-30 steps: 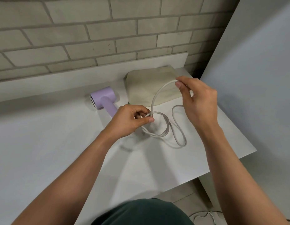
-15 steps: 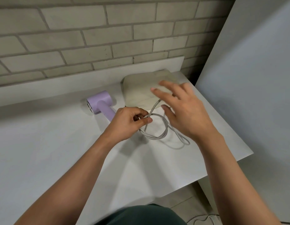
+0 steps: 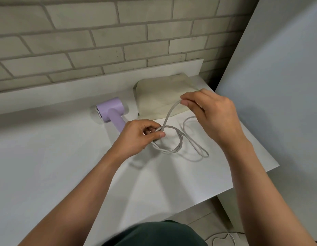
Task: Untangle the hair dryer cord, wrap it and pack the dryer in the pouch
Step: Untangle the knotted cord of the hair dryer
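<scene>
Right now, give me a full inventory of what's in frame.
hair dryer: 1, lilac, lying on the table left of the pouch
cord: 1, pale grey, looped on the table between the hands
pouch: 1, beige, flat at the table's back right
table: 1, white, fills the middle of the frame
brick wall: 1, grey-beige, behind the table
panel: 1, pale grey, at the right
floor cable: 1, light, bottom right
garment: 1, dark green, bottom edge
left hand: pinches the cord's coil
right hand: pinches a raised strand of the cord over the pouch
</scene>
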`<state>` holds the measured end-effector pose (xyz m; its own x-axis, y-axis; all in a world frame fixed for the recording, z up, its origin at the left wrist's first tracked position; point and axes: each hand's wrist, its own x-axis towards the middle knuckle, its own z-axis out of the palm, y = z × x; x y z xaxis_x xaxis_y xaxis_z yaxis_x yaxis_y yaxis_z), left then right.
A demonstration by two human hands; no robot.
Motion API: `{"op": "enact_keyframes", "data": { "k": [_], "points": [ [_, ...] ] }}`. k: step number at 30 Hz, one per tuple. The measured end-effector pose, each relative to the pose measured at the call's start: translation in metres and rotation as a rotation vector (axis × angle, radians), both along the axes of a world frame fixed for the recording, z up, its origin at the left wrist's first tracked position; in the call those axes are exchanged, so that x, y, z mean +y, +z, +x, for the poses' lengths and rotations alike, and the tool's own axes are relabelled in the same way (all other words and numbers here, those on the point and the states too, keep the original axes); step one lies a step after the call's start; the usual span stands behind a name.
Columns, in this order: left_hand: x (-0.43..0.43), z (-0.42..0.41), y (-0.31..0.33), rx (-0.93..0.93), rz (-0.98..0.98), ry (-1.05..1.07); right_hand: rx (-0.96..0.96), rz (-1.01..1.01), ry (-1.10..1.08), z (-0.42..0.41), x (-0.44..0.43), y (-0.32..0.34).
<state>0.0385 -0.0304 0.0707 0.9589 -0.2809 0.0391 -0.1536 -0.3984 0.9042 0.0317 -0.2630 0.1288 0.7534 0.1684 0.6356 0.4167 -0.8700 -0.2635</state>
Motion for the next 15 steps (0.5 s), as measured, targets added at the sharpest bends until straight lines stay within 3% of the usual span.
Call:
{"op": "enact_keyframes", "data": {
  "k": [5, 15],
  "points": [
    [0.003, 0.002, -0.003, 0.053, -0.103, 0.027, -0.030, -0.009, -0.059, -0.004, -0.005, -0.002],
    [0.018, -0.002, -0.004, 0.098, -0.110, 0.168, -0.201, 0.376, -0.190, -0.020, -0.028, -0.001]
  ]
}}
